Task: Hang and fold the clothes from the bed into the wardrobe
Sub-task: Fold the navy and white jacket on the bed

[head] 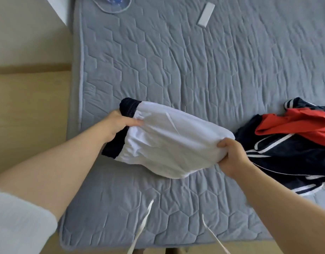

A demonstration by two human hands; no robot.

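Folding is the step in hand. The garment [169,143], white with a dark band, lies at the centre of the bed [194,70], already doubled over. The left hand [119,123] grips the banded end at 9 o'clock, fingers curled round the cloth. The right hand [231,154] pinches the rounded end at 4 o'clock, thumb on top. A pile [290,143] of navy and red clothes waits at 3 o'clock, just beside it. Next, probably bring one end over the other, keeping edges aligned, then carry it off; the wardrobe is out of view.
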